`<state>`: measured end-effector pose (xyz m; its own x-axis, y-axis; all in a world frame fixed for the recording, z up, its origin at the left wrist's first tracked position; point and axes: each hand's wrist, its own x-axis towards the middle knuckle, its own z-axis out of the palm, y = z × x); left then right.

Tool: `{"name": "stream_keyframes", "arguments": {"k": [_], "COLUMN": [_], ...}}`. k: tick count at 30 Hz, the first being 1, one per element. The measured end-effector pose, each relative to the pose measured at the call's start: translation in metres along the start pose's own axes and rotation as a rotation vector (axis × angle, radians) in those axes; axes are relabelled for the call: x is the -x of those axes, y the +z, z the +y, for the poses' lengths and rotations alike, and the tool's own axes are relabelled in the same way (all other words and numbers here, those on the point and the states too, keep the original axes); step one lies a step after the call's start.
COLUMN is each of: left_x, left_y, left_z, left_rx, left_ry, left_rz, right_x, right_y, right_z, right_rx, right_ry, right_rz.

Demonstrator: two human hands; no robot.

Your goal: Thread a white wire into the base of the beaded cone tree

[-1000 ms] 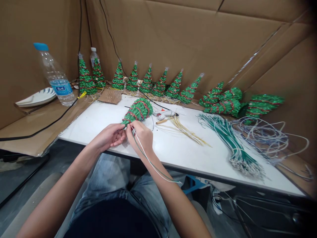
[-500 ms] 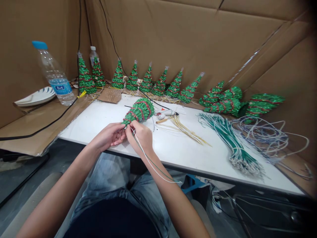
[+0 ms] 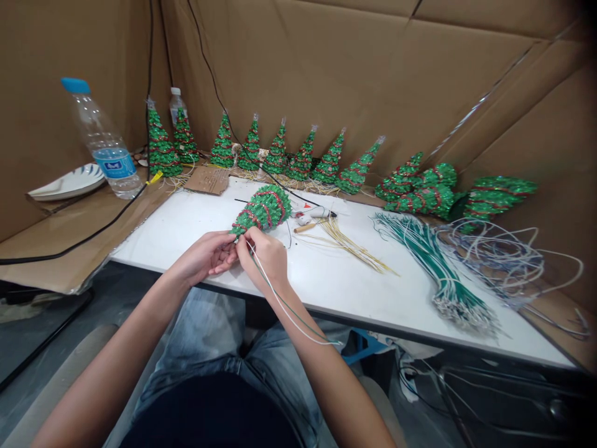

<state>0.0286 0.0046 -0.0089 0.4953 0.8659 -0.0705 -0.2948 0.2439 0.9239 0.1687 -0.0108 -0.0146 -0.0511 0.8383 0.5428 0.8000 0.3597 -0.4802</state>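
Note:
A small green tinsel Christmas tree (image 3: 263,210) with red garland lies tilted above the front of the white table, its narrow tip toward me. The fingers of my left hand (image 3: 212,255) are closed around that tip from the left. My right hand (image 3: 265,255) pinches at the same tip, closed on a thin pair of wires, one white and one green (image 3: 280,303). These wires trail back over my right forearm, their loose end beside it. Exactly where the wires meet the tree is hidden by my fingers.
Several finished-looking trees (image 3: 277,152) stand along the cardboard wall, others lie at the right. A bundle of green wires (image 3: 431,267), a white cable coil (image 3: 504,261), yellow wires (image 3: 352,246) and a glue gun (image 3: 321,213) lie on the table (image 3: 168,230). A water bottle (image 3: 109,149) stands left.

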Motion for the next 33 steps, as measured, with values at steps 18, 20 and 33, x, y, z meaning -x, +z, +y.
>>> {"name": "stream_keyframes", "arguments": {"k": [18,20,33], "left_x": [-0.0008,-0.0003,-0.0017], "left_y": [-0.0007,-0.0003,-0.0070], "left_z": [-0.0006,0.0000,-0.0043], "left_rx": [-0.004,-0.004,-0.047], "left_ry": [0.004,0.008,-0.008], "left_rz": [0.004,0.006,-0.026], "right_x": [-0.0009,-0.0008,-0.0005], "right_y": [0.0009,0.0008,0.0005], "right_z": [0.0009,0.0004,0.0015], "right_rx": [0.009,0.012,0.029], "right_ry": [0.027,0.034,0.015], "right_rz": [-0.019,-0.025,-0.041]}}
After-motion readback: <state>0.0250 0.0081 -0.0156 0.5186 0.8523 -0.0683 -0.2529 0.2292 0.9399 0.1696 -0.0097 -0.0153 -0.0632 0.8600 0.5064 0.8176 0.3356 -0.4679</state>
